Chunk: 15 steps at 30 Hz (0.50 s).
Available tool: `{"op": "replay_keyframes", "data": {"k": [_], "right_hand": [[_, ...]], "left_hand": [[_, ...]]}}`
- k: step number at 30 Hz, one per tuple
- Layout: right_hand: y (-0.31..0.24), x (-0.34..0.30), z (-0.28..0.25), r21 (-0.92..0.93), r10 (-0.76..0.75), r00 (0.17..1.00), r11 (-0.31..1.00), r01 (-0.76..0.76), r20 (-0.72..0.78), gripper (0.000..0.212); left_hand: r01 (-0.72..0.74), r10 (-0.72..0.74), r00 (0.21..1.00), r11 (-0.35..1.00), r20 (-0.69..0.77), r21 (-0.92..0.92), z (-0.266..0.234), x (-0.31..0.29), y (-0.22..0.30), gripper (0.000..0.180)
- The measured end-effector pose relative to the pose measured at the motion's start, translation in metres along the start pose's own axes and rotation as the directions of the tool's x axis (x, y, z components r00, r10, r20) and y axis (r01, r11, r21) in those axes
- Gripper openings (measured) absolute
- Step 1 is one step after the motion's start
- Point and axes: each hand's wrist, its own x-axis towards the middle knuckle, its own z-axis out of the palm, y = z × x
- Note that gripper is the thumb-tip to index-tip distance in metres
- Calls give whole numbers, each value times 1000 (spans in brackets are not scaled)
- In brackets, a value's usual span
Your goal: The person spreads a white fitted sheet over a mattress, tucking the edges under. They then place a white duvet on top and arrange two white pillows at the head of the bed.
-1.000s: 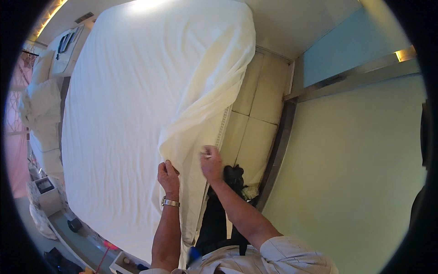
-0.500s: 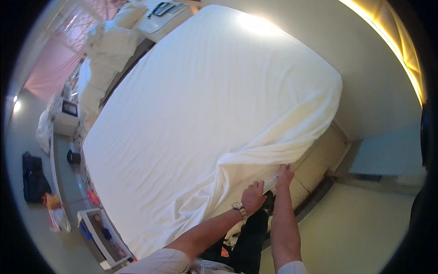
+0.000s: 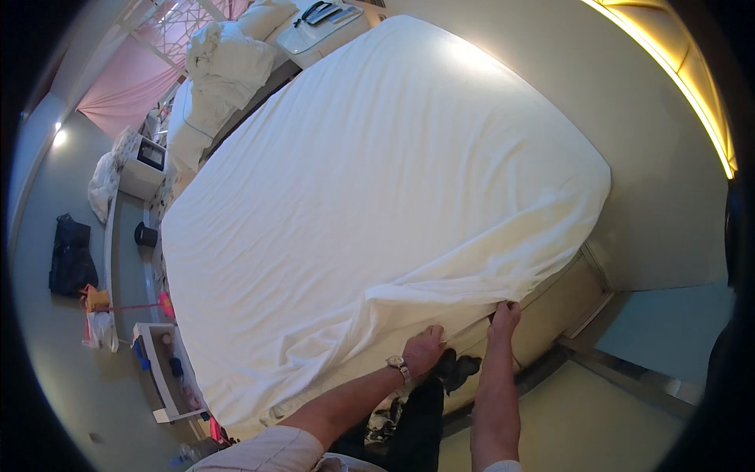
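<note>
A white bedsheet covers most of a large mattress, wrinkled and bunched in folds along the near right edge. My right hand is closed on the sheet's gathered edge at the near side. A little to its left, my left hand, with a watch on the wrist, is closed too; a thin strip of the edge seems to run between both hands. The fingertips are small and partly hidden. Below the folds shows the cream side of the bed. My foot in a dark shoe is beside the bed.
To the left stand an open drawer-like box with small items, a black bin and a white cabinet. A dark bag hangs on the wall. Crumpled white bedding lies at far left, near a white bedside table.
The view has shifted, so the bed sits a little differently. My left hand has gone from flatter, extended fingers to a closed grip; my right hand still holds the sheet's edge.
</note>
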Motion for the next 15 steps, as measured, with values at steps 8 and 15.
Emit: {"op": "replay_keyframes", "data": {"k": [8, 15], "right_hand": [[-6, -10, -27, 13, 27, 995, 999, -29, 99, 13], [-43, -25, -21, 195, 0, 993, 981, -23, 116, 52]], "left_hand": [[-38, 32, 999, 986, 40, 160, 10, 13, 17, 46], [-32, 27, 999, 989, 38, 143, 14, 28, 53, 68]]}}
